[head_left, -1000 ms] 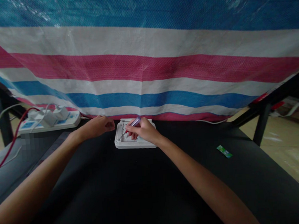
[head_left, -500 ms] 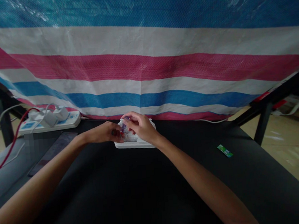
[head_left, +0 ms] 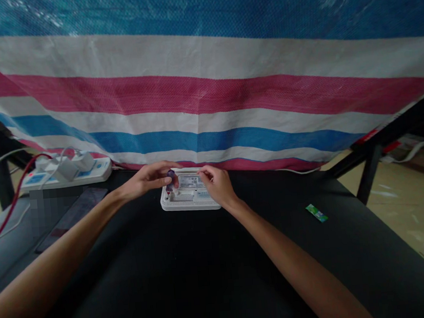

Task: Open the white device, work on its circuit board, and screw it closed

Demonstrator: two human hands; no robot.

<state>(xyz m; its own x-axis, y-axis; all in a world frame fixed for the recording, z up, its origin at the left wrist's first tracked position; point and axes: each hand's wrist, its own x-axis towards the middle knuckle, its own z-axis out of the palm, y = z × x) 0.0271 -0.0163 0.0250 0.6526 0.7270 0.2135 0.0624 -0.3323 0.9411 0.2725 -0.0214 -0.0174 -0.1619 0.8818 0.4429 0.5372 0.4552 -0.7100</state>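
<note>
White perforated tray (head_left: 191, 203) is set on the black table (head_left: 191, 273), at the far edge, just under the striped tarp (head_left: 208, 105) hanging behind it. Tray surface is a grid of small holes; a paler printed panel (head_left: 191, 181) is seen on its far half, text too small to read.

Purple-handled tool (head_left: 170, 178) is held upright over the tray's left end by the left hand (head_left: 148, 178). Thumb and fingers are pinched closed on the handle; the tip is pointed down at the tray. Contact between tip and tray cannot be told.

Right hand (head_left: 217, 185) is rested on the right part of the tray, fingers curled, index and thumb drawn together at the far edge of the printed panel. Whether something is gripped there cannot be told: too small and dark. The hands are kept apart, with the panel between them.

Both forearms are stretched out over the table from the near corners.

Elsewhere:
- white power strip (head_left: 68, 173) at the far left, several plugs inserted, red cable (head_left: 15, 196) and white cables run off to the left
- dark flat slab (head_left: 73, 216) laid near the left forearm, partly blurred out
- small green packet (head_left: 316, 213) on the table, well apart to the right
- black frame leg (head_left: 367, 173) beyond the right table edge
</note>
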